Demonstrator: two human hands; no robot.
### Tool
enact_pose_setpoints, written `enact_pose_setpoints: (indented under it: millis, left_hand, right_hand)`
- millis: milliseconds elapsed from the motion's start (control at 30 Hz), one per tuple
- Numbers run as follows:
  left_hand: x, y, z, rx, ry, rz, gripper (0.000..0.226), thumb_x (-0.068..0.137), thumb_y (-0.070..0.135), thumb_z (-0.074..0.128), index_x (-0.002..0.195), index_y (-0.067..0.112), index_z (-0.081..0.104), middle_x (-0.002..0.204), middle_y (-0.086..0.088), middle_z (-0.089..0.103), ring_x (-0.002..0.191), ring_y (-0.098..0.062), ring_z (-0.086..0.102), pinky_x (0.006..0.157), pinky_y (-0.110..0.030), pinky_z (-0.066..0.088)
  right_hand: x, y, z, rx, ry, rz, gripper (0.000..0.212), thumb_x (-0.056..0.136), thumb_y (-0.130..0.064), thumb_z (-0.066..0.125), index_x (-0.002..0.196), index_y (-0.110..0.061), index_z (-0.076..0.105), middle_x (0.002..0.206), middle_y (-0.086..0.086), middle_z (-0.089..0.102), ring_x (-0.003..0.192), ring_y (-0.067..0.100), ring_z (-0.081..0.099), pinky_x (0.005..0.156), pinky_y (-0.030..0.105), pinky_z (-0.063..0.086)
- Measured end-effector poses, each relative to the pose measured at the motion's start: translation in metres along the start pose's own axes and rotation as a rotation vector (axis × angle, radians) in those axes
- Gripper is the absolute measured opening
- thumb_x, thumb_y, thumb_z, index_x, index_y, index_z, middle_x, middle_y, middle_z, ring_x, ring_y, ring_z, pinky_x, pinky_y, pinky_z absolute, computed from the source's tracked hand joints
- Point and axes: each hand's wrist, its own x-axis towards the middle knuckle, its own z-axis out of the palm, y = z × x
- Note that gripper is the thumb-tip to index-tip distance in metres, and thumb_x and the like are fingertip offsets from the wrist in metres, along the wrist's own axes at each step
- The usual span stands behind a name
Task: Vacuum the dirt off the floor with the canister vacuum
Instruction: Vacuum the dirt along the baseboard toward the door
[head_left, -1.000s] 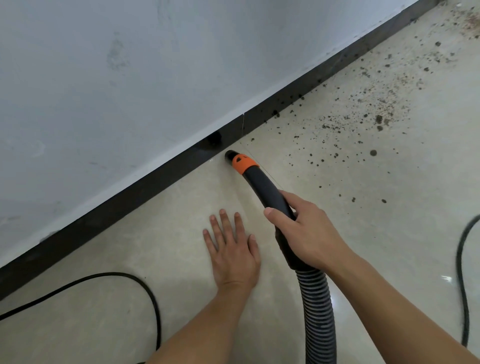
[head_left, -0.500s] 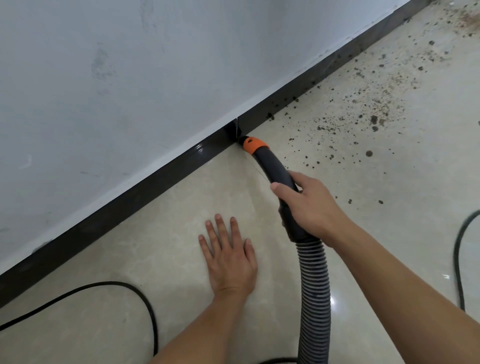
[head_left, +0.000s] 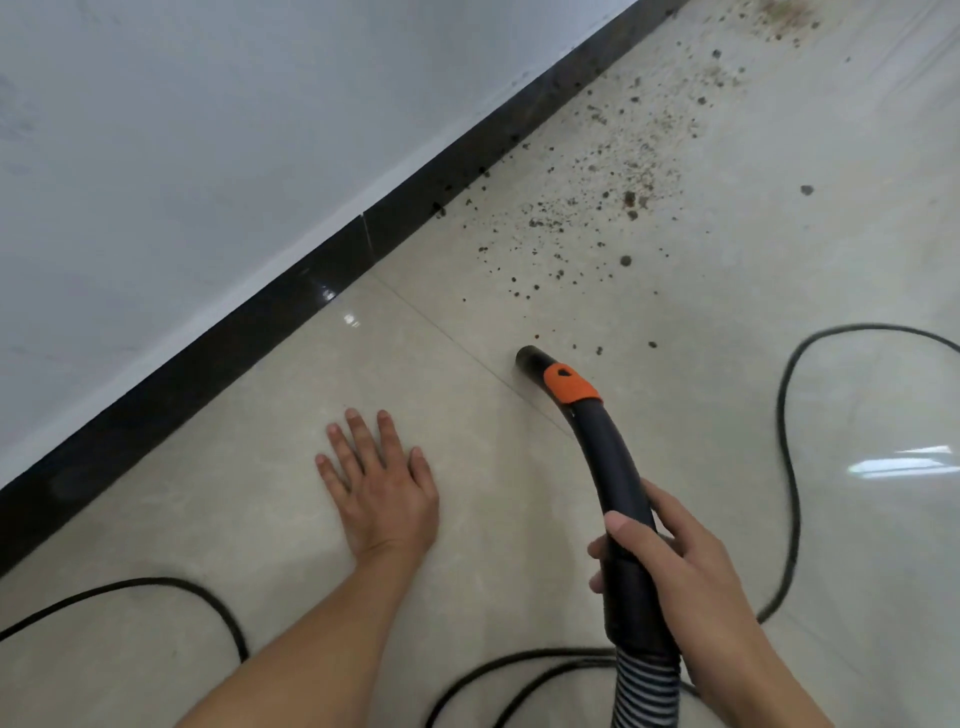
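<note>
The right hand (head_left: 670, 561) is wrapping its fingers (head_left: 670, 514) round the vacuum handle (head_left: 608, 452), nozzle (head_left: 527, 358) pointing toward dirt (head_left: 597, 208) along the floor's (head_left: 727, 415) far edge. The left hand (head_left: 382, 493) is lying flat on the floor, fingers spread.

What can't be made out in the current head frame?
- Canister body: off frame; hose exits the bottom edge, head view.
- Nozzle tip: contact with floor unclear, head view.
- Hose handle: lower part hidden under right hand.
- Dirt: spread cut by top edge.
- Cable: ends off frame, partly blurred.
</note>
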Motion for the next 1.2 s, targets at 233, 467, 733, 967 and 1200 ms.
enact_pose_setpoints:
  millis: [233,467,733,967,1200]
  left_hand:
    - [0.000,0.000,0.000,-0.007,0.001,0.002,0.061,0.099,0.041,0.024,0.154,0.016,0.013,0.162,-0.012,0.001,0.148,-0.030,-0.006,0.119,-0.050,-0.006]
    - [-0.009,0.002,0.004,0.006,0.033,0.029,0.059,0.101,0.038,0.024,0.154,0.013,0.017,0.161,-0.015,0.006,0.148,-0.032,-0.002,0.119,-0.051,-0.005]
    - [-0.011,0.005,0.003,-0.013,0.049,0.022,0.058,0.100,0.036,0.028,0.153,0.013,0.022,0.161,-0.016,0.010,0.148,-0.032,0.002,0.119,-0.050,-0.002]
    - [-0.009,0.003,0.003,-0.040,0.053,0.021,0.056,0.100,0.031,0.036,0.151,0.009,0.027,0.159,-0.019,0.014,0.147,-0.035,0.006,0.117,-0.054,0.003]
    - [-0.006,0.004,0.005,-0.056,0.051,0.022,0.056,0.099,0.028,0.039,0.149,0.006,0.028,0.158,-0.022,0.015,0.146,-0.039,0.008,0.116,-0.057,0.005]
  right_hand:
    - [-0.039,0.051,-0.006,0.159,0.153,-0.094,0.060,0.090,-0.015,0.070,0.128,-0.057,0.051,0.087,0.008,0.072,0.073,0.025,0.071,0.068,0.044,0.060]
    - [-0.012,0.061,-0.033,0.113,0.347,-0.224,0.057,0.093,-0.027,0.068,0.134,-0.059,0.045,0.111,0.003,0.070,0.089,0.022,0.069,0.083,0.047,0.059]
    - [0.029,0.036,-0.046,0.112,0.335,-0.227,0.059,0.093,-0.026,0.066,0.146,-0.042,0.045,0.112,0.005,0.068,0.089,0.023,0.068,0.067,0.031,0.058]
    - [-0.036,0.072,-0.045,0.141,0.514,-0.111,0.060,0.093,-0.017,0.067,0.143,-0.044,0.048,0.096,0.002,0.070,0.068,0.008,0.065,0.059,0.021,0.054]
    - [-0.042,0.084,-0.056,0.175,0.734,-0.080,0.059,0.093,-0.019,0.068,0.144,-0.039,0.047,0.077,-0.009,0.065,0.056,0.011,0.056,0.056,0.025,0.052]
